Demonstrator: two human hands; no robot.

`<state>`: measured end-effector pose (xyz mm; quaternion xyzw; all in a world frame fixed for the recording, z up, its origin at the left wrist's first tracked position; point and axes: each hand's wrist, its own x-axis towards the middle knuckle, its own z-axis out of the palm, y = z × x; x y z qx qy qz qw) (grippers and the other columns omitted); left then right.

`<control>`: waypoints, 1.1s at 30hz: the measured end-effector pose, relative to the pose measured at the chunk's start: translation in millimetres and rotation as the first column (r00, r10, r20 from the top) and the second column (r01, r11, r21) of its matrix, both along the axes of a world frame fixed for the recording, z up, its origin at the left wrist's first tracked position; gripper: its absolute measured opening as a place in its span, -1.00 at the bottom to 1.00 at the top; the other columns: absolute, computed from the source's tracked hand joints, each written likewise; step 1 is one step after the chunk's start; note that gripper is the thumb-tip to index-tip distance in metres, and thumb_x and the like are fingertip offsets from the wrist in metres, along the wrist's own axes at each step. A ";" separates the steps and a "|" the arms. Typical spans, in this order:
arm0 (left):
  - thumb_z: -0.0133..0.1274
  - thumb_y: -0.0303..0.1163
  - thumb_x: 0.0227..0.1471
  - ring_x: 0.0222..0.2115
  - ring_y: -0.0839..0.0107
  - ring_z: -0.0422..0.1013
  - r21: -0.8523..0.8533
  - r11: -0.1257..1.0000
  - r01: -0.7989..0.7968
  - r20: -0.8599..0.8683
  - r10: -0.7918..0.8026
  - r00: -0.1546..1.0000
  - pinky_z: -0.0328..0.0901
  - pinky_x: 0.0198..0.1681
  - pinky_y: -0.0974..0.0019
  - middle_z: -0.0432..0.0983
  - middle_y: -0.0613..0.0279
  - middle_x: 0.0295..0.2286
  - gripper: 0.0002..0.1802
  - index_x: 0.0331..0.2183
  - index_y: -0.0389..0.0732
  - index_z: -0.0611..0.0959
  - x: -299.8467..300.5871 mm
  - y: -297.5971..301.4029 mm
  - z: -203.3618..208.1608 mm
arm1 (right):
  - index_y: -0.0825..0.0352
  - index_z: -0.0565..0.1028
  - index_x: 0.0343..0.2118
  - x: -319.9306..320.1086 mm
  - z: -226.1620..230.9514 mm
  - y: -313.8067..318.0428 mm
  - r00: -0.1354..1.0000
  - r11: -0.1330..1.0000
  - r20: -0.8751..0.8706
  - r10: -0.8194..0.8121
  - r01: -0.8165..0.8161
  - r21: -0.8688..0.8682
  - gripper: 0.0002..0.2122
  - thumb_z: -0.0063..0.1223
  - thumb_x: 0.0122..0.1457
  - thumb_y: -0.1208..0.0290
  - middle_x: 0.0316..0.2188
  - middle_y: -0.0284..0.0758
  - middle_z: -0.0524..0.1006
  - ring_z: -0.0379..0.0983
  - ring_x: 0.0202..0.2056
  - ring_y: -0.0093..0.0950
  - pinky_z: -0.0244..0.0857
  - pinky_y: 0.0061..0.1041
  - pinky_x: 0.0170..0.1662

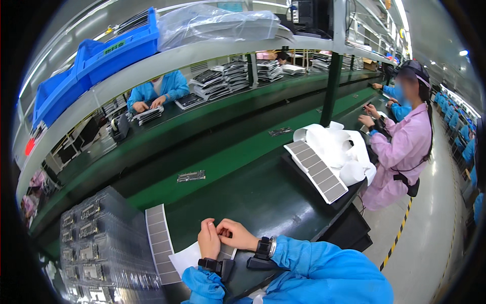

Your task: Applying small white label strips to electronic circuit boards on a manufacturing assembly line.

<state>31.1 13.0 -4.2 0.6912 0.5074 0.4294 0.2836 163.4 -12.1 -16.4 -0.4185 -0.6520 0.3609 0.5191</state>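
Observation:
My left hand [207,239] and my right hand [237,234] meet over the dark green bench top, fingertips close together. Both have their fingers closed in a pinch; whatever lies between them is too small or hidden to make out. Under my wrists is a white sheet [186,259], with a bit of a grey label strip [228,251] showing beside my left wrist. Left of it lies a longer sheet of grey rectangular labels [161,243]. A tall stack of clear plastic trays [114,243] holding circuit boards stands at the far left.
A green conveyor belt [233,169] runs beyond the bench, carrying circuit boards [191,176]. At right, label sheets [318,172] and curled white backing paper [336,147] lie on a black box. Blue bins [114,50] sit on the overhead shelf. A pink-clad person [405,137] works at right.

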 end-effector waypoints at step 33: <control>-0.22 -0.17 0.21 -0.44 -0.04 0.47 -0.095 0.995 -0.008 -0.120 -0.004 0.993 0.31 -0.37 0.01 0.54 0.03 -0.53 -0.66 -0.42 -0.16 0.55 -10.0 0.8 10.2 | 0.11 -0.09 0.32 159.6 8.9 190.3 0.623 0.753 0.424 -0.657 0.559 0.347 -0.10 0.27 -0.05 0.40 0.02 -0.11 0.34 0.26 0.04 -0.17 0.08 -0.21 0.12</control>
